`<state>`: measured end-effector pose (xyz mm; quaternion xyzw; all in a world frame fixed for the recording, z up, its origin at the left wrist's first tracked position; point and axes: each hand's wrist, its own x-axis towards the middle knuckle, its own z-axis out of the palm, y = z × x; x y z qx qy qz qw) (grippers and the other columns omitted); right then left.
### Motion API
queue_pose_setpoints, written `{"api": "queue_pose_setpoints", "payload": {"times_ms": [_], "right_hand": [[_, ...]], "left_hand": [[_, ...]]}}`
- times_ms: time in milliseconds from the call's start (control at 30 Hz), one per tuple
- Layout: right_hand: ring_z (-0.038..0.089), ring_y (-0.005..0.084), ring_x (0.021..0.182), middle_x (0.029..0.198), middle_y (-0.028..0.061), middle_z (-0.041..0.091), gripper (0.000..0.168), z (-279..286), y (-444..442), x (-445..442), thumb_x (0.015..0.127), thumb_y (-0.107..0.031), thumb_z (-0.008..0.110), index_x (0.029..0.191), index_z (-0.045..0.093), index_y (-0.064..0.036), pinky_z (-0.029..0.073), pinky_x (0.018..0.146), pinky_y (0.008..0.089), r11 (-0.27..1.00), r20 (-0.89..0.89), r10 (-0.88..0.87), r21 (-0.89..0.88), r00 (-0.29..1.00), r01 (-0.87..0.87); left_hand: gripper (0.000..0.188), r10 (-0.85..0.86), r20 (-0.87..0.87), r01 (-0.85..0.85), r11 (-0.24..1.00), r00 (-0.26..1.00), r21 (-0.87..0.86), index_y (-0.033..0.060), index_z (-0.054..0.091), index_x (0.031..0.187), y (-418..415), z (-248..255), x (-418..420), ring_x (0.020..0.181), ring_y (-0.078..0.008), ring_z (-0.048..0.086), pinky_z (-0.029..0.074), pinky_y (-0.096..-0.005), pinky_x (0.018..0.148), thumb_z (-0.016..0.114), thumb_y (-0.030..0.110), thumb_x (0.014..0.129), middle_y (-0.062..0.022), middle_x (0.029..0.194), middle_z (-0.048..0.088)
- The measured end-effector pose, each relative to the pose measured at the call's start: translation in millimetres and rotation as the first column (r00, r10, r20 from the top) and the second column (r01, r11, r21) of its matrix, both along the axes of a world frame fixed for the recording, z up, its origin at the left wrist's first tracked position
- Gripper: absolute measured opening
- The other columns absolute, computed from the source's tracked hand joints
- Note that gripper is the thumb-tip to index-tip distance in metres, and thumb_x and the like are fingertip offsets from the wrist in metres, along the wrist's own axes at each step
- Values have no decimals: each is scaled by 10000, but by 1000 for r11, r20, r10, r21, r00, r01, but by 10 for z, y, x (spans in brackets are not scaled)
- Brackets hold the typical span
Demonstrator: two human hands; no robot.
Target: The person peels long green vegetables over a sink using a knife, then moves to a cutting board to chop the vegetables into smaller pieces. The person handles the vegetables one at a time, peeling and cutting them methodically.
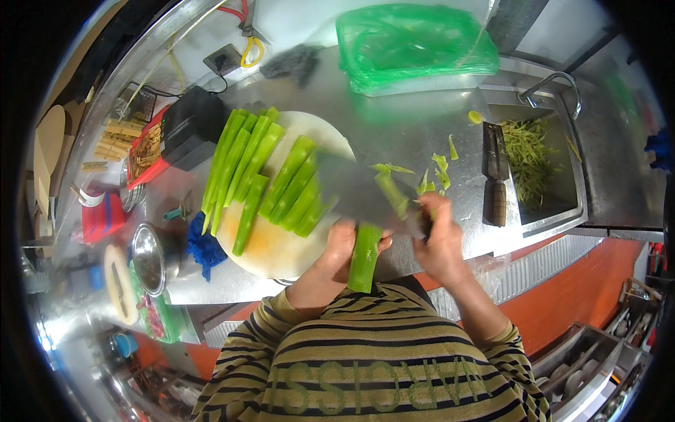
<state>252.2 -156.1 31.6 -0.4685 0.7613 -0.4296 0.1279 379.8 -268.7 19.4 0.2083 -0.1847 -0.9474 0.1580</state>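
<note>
My left hand [341,243] grips a peeled green stem piece [364,266], probably celtuce, in front of my body. In my right hand [442,242] is the handle of a cleaver [348,184]; its broad blade is blurred. A strip of green peel [390,190] shows against the blade. Beyond the left hand lies a round white cutting board [263,264] with several peeled green stems [253,153] side by side. The blade hides part of the board and the ends of some stems. Scraps of peel [442,171] lie on the steel counter [422,121].
A second knife [495,174] lies by the sink [553,211], which holds a heap of peelings [524,158]. At the back rests a green plastic bag [416,47]. Left of the board are a blue cloth [206,250], a metal bowl [149,258] and a black box [195,124].
</note>
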Motion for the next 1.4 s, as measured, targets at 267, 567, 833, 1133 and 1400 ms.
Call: {"api": "queue_pose_setpoints", "payload": {"times_ms": [267,567,833,1133,1400], "right_hand": [[580,337,666,856,146,549,739,179,-89,273,655,20,635,1329,387,-153,480,598,410,979,-123,119,177,985,-96],[383,98,458,546,-3,416,209,-25,62,-350,863,-102,471,662,434,-58,325,447,253,970,785,-151,0,600,244],[514,161,493,631,52,537,182,-186,103,-426,848,-71,534,1013,551,3,424,469,274,997,172,47,-73,984,-35],[554,238,537,769,81,528,817,267,443,-436,502,-8,658,1285,462,-133,478,502,337,873,-319,487,185,813,-450],[512,224,500,709,92,489,828,260,406,-505,518,58,650,1306,438,-81,443,473,333,879,-255,475,184,842,-440]], "left_hand": [[292,-23,36,30,975,999,-222,76,530,1016,119,-126,210,706,-135,511,435,-257,610,453,343,925,-31,871,543],[446,-74,-22,77,957,997,279,120,442,1247,-38,44,179,710,-126,463,418,-265,621,480,391,896,-7,809,467],[433,98,-5,-95,975,995,203,125,489,1189,-65,-45,-138,715,-148,504,435,-275,628,498,430,882,-37,845,519],[453,240,-3,-240,970,971,31,160,425,1242,-11,-158,-501,764,-149,464,423,-295,639,371,480,926,-20,884,487],[481,357,123,-342,931,926,-127,168,392,1294,141,-96,-633,784,-151,463,424,-301,642,360,480,929,-19,903,489]]}}
